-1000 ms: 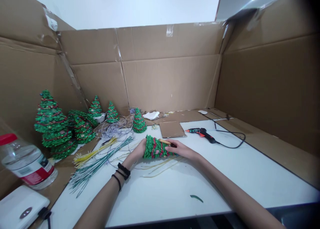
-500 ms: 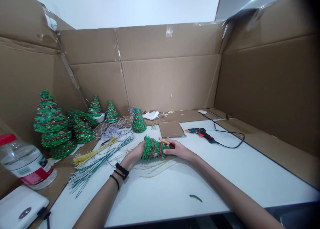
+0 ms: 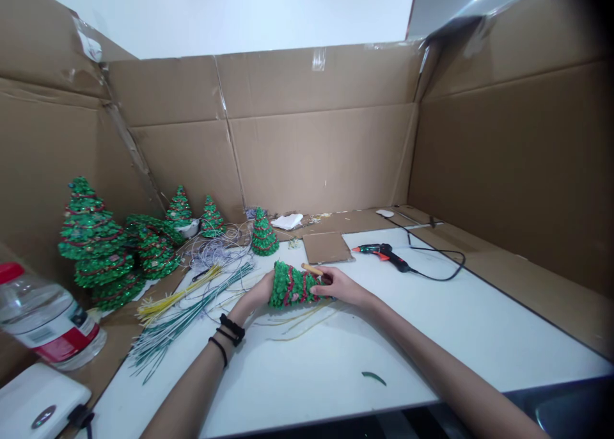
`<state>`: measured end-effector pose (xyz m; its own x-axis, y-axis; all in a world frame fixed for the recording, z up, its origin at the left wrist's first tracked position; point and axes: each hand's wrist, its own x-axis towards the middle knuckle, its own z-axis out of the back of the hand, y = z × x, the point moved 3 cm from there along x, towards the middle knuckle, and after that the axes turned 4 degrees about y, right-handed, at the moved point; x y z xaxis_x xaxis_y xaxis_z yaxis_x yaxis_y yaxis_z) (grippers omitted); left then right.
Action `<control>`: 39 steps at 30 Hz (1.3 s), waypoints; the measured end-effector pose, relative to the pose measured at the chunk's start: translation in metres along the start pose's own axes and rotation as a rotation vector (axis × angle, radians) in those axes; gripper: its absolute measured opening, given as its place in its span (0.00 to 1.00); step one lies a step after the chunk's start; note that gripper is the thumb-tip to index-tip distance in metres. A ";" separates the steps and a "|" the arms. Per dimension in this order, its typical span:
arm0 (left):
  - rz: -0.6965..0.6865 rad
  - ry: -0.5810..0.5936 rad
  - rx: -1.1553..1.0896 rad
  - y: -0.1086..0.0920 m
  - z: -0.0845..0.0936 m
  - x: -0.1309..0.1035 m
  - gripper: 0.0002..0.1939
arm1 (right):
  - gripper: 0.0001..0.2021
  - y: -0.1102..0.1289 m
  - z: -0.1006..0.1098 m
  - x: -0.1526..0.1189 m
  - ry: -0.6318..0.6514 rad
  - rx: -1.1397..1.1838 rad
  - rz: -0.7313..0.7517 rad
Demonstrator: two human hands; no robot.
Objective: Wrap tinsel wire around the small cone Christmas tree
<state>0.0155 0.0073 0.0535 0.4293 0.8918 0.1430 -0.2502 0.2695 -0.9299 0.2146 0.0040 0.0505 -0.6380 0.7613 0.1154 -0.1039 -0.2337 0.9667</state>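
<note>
A small green Christmas tree (image 3: 290,285) with red garland lies on its side above the white tabletop, its wide end to the left. My left hand (image 3: 261,290) is closed on that wide end, most of its fingers hidden behind the tree. At the narrow end, my right hand (image 3: 339,284) has its fingers bent against the tree. A short tan wooden stick or handle (image 3: 311,269) sticks out from between the right hand's fingers; its other end is hidden. Several thin yellow strands (image 3: 293,328) lie under and beside the tree.
A hot glue gun (image 3: 384,255) with a black cord lies right of a cardboard square (image 3: 327,248). Bundles of green ties (image 3: 185,320) and yellow ties (image 3: 178,293), finished trees (image 3: 96,234) and a water bottle (image 3: 52,320) stand left. Cardboard walls (image 3: 321,151) surround the table.
The whole view has shifted slightly. Both hands keep nearly the same grip on the tree, and nothing has been let go.
</note>
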 end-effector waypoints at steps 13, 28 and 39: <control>0.009 0.018 -0.004 -0.004 0.001 -0.002 0.21 | 0.29 -0.007 0.003 0.002 0.042 -0.032 0.056; 0.056 -0.007 -0.043 0.000 0.002 -0.002 0.24 | 0.26 -0.007 0.001 0.001 -0.012 -0.053 0.016; 0.121 -0.018 -0.218 -0.006 -0.004 -0.005 0.20 | 0.23 -0.007 0.001 0.003 -0.035 -0.068 0.008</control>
<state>0.0187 0.0001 0.0571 0.3918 0.9195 0.0306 -0.1047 0.0777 -0.9915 0.2146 0.0083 0.0439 -0.6125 0.7793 0.1324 -0.1511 -0.2798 0.9481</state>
